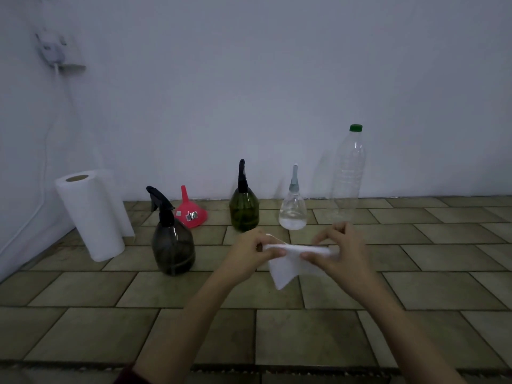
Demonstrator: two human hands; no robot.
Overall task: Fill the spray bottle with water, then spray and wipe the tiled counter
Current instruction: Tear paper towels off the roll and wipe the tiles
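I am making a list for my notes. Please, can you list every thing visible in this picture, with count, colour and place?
paper towel roll: 1, white, upright, far left
spray bottles: 3, smoky black, green, clear, in a row
funnel: 1, red, upside down, behind black bottle
water bottle: 1, clear, green cap, by wall
wall plug with cable: 1, white, upper left
tiled counter: 1, beige
paper towel sheet: 1, white, held
left hand, right hand: both pinch the sheet

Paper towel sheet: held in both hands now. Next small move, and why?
Probably lower the folded paper towel sheet, pinched by left hand and right hand, onto the tiled counter and start wiping; it's still held above the tiles.
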